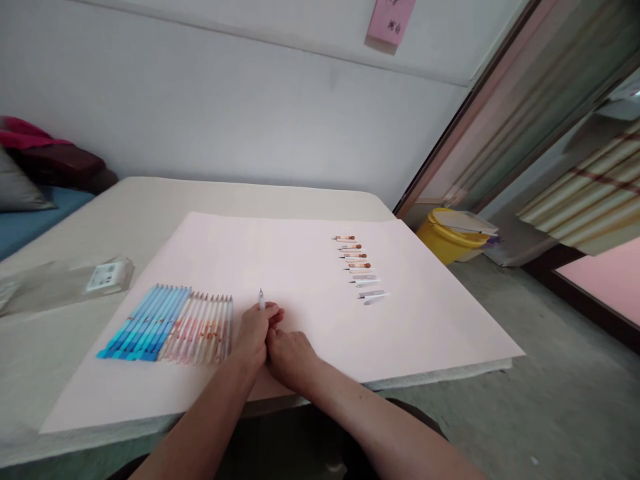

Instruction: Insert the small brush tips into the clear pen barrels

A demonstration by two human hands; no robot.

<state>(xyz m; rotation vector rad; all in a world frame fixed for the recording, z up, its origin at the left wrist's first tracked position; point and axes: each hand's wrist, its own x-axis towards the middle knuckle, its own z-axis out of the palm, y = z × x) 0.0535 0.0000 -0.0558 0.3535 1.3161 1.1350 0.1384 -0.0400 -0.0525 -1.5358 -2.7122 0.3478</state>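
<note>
My left hand is closed on a pen, whose pointed tip sticks up above the fingers. Against it, my right hand is closed too; what its fingers hold, if anything, is hidden. Left of the hands, a row of blue pens lies side by side on a pale pink sheet. Pinkish-white pens continue that row, tips pointing away from me. Over on the right of the sheet, several small pen parts lie in a column, some with brown ends and the nearest ones plain white.
A clear plastic bag with a white label lies on the left of the cream-covered table. Beyond the table's right side stands a yellow bucket. A pink note hangs on the wall. Far left is a grey cushion.
</note>
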